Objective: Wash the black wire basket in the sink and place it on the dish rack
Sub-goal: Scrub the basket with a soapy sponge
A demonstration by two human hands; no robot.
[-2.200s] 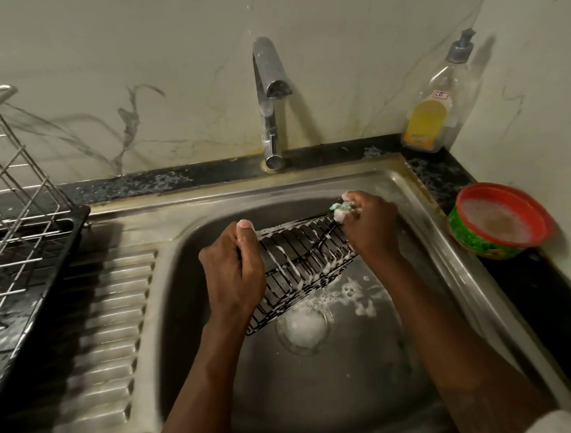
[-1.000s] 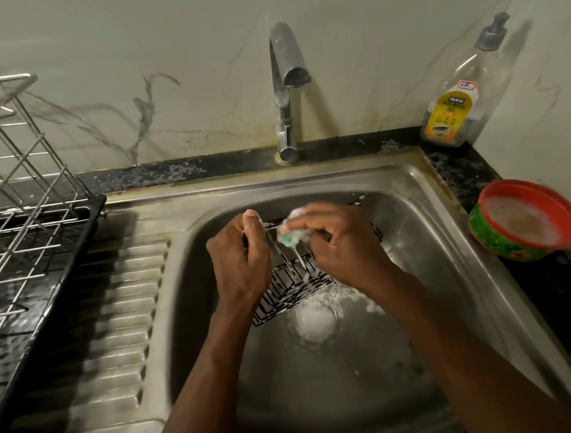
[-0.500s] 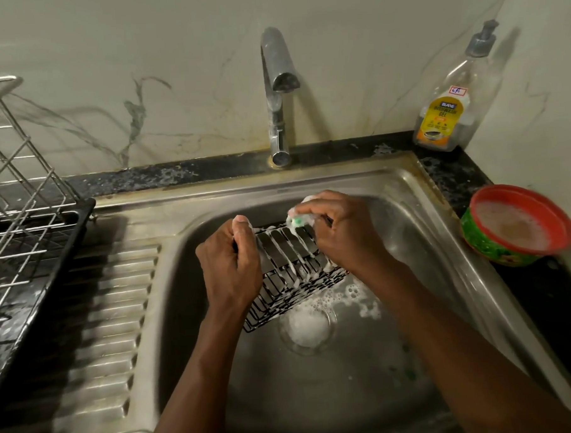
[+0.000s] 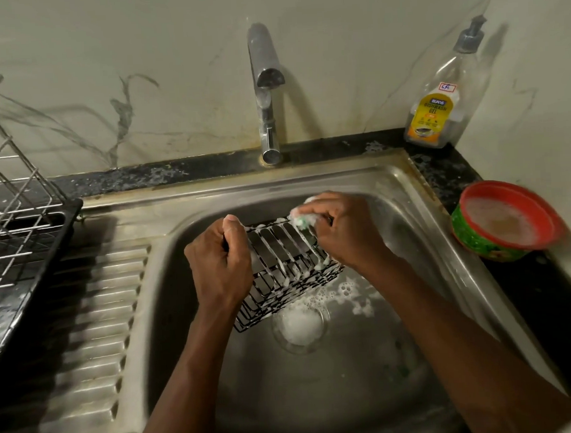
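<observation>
While it tilts above the sink (image 4: 308,179), black wire basket (image 4: 279,259) gripped by left fingers (image 4: 233,226), right fingers (image 4: 323,208) pinching sponge (image 4: 305,220) at rim.

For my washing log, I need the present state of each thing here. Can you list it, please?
black wire basket: tilted in the sink, foamy.
left hand: grips the basket's left end.
right hand: presses sponge on basket's top rim.
sponge: soapy, held by the right hand.
tap: no water running.
drain: under foam.
gel bottle: upright, closed.
red bowl: holds soapy liquid.
dish rack: without the basket.
</observation>
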